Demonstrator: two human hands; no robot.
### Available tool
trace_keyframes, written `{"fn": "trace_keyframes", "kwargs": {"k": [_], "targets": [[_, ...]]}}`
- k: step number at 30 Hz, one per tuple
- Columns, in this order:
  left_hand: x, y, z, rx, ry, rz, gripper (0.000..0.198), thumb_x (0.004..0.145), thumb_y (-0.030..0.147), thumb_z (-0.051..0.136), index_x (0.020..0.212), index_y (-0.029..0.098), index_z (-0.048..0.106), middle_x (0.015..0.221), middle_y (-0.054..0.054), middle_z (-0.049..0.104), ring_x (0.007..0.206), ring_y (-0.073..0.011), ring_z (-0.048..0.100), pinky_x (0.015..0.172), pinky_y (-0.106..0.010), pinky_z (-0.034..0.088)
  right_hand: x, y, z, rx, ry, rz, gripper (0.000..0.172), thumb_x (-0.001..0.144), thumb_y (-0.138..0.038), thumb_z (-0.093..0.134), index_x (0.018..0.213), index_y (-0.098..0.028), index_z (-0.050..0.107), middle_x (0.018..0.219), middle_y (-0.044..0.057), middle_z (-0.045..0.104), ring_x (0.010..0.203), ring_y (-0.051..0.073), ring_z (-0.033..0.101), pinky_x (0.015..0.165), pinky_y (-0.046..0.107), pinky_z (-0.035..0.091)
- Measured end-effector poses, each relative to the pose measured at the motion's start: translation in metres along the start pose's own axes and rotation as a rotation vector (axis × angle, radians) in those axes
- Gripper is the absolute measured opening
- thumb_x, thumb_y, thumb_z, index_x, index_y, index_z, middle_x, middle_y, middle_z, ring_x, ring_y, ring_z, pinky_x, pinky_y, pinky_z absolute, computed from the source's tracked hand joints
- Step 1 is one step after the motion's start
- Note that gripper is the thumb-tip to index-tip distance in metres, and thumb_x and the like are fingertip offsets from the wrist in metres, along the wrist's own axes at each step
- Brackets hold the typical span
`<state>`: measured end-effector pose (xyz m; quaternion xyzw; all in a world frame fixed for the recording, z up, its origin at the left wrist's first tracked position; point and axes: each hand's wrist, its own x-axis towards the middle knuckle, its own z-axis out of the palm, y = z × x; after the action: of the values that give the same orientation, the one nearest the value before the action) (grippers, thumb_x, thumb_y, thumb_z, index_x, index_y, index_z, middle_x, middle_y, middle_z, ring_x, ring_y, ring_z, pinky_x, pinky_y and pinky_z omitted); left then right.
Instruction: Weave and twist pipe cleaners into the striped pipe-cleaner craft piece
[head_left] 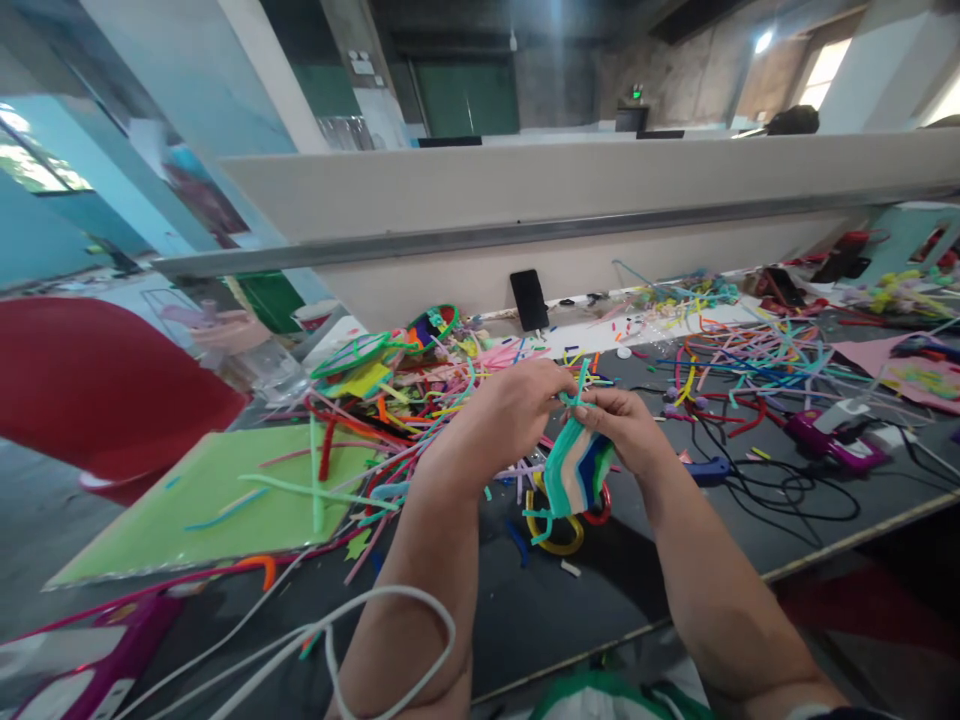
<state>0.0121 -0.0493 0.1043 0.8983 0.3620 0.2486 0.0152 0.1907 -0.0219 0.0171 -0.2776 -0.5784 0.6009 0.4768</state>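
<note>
Both of my hands meet above the dark table [570, 600]. My left hand [506, 410] is closed, pinching the top end of a teal pipe cleaner. My right hand [626, 425] is closed on a curved bundle of pipe cleaners [574, 470] in teal, white, pink, blue and green. The bundle hangs down between my hands. Below it on the table lie a yellow ring [555, 535] and a red ring [600, 505] of pipe cleaner.
Several loose coloured pipe cleaners [750, 355] cover the table. A green sheet [187, 510] lies at the left, a purple glue gun [832, 430] with black cables at the right, a black phone [529, 298] leans on the white partition, and a white cable [390, 600] loops near me.
</note>
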Motion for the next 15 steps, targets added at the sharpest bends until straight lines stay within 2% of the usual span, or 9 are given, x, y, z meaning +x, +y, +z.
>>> {"fn": "trace_keyframes", "kwargs": {"k": [3, 8, 10, 13, 15], "targets": [[0.001, 0.001, -0.002, 0.078, -0.038, 0.057, 0.025, 0.085, 0.009, 0.043, 0.097, 0.016, 0.064, 0.092, -0.008, 0.064, 0.09, -0.0178, 0.058, 0.081, -0.032, 0.048, 0.001, 0.001, 0.0, 0.025, -0.02, 0.013, 0.029, 0.069, -0.043, 0.073, 0.079, -0.016, 0.07, 0.06, -0.001, 0.059, 0.051, 0.01, 0.05, 0.052, 0.024, 0.04], [0.009, 0.009, -0.019, 0.35, -0.202, 0.219, 0.024, 0.087, 0.01, 0.045, 0.102, 0.017, 0.063, 0.106, -0.011, 0.061, 0.097, -0.0202, 0.055, 0.084, -0.035, 0.046, 0.0, 0.001, 0.002, 0.073, -0.085, 0.046, 0.029, 0.07, -0.042, 0.073, 0.082, -0.016, 0.07, 0.06, -0.002, 0.058, 0.05, 0.009, 0.049, 0.051, 0.022, 0.038], [0.015, 0.012, -0.027, 0.389, -0.274, 0.293, 0.024, 0.087, 0.011, 0.046, 0.104, 0.018, 0.062, 0.112, -0.011, 0.059, 0.097, -0.0186, 0.056, 0.086, -0.033, 0.045, 0.0, 0.0, 0.003, 0.083, -0.103, 0.045, 0.029, 0.069, -0.043, 0.073, 0.08, -0.016, 0.071, 0.059, -0.002, 0.059, 0.049, 0.009, 0.049, 0.05, 0.022, 0.037], [0.025, 0.013, -0.032, 0.385, -0.412, 0.416, 0.021, 0.088, 0.011, 0.046, 0.099, 0.018, 0.063, 0.108, -0.01, 0.061, 0.086, -0.0154, 0.057, 0.08, -0.03, 0.046, 0.001, 0.0, 0.005, 0.117, -0.118, -0.001, 0.028, 0.064, -0.042, 0.077, 0.072, -0.016, 0.071, 0.06, -0.002, 0.06, 0.053, 0.01, 0.051, 0.051, 0.021, 0.037], [0.028, 0.01, -0.03, 0.395, -0.458, 0.485, 0.021, 0.089, 0.011, 0.044, 0.098, 0.018, 0.062, 0.103, -0.01, 0.063, 0.083, -0.015, 0.058, 0.077, -0.029, 0.047, 0.001, -0.001, 0.004, 0.151, -0.127, 0.003, 0.028, 0.062, -0.042, 0.078, 0.07, -0.016, 0.071, 0.061, -0.001, 0.061, 0.056, 0.011, 0.053, 0.053, 0.022, 0.039]]}}
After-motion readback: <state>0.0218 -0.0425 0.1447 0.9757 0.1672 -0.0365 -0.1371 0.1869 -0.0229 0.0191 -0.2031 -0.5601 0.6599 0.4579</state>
